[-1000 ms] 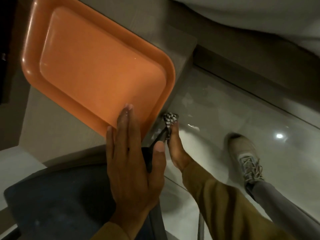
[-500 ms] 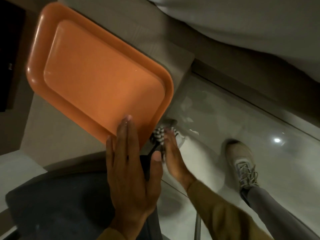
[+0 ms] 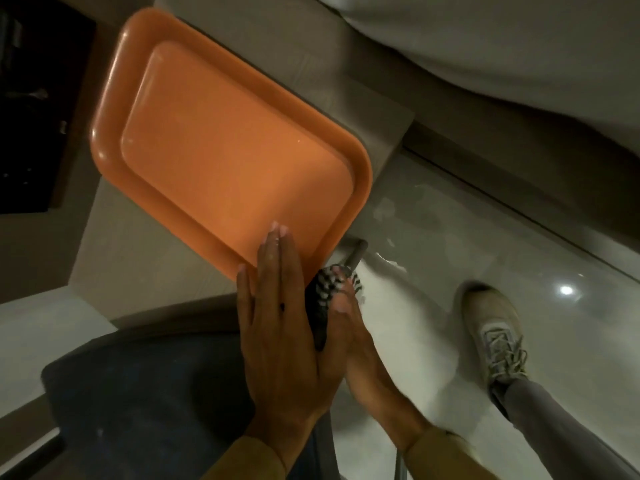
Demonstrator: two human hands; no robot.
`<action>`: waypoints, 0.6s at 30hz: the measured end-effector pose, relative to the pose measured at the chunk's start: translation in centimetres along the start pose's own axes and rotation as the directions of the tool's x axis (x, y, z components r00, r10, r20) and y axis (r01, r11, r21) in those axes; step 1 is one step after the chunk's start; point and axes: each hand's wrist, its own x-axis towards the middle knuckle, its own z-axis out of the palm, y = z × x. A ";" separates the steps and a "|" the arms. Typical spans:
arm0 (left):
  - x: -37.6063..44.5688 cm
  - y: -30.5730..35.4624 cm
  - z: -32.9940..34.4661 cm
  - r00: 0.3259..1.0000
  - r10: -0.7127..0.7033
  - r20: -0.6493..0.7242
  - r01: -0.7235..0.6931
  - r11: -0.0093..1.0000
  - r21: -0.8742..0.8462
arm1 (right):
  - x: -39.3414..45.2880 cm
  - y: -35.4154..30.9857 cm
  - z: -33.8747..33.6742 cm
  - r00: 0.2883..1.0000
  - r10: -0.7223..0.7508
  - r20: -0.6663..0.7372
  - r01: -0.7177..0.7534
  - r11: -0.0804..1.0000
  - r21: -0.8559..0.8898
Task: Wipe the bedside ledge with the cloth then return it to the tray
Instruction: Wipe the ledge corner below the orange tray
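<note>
A pale beige bedside ledge (image 3: 145, 271) is carrying an orange tray (image 3: 221, 161), which is lying flat and skewed across it, its near right corner reaching out to the ledge's edge. The tray's inside is showing only a fingertip or two of the left hand (image 3: 280, 327) resting over its near rim. Below and to the right, a glossy pale floor (image 3: 433, 237) is reflecting a spot of light and is bearing a light lace-up shoe (image 3: 495, 327).
</note>
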 end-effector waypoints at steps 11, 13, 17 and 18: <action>-0.1 -0.3 0.0 1.000 0.015 -0.003 -0.015 1.000 -0.023 | 4.8 -1.2 -1.5 0.996 0.065 -0.053 -0.062 0.997 0.054; -0.1 -0.2 -0.1 1.000 0.020 -0.003 -0.020 1.000 -0.023 | 1.3 -1.0 -0.5 1.000 0.011 -0.023 -0.010 0.999 0.042; -0.1 -0.2 0.0 1.000 0.017 -0.003 -0.017 1.000 -0.020 | -1.0 -0.5 0.1 0.998 0.039 0.050 -0.042 0.997 0.061; -0.2 -0.3 0.1 1.000 0.026 -0.006 -0.026 0.999 -0.017 | -0.3 -0.5 -0.3 0.998 0.046 0.047 -0.049 0.997 0.057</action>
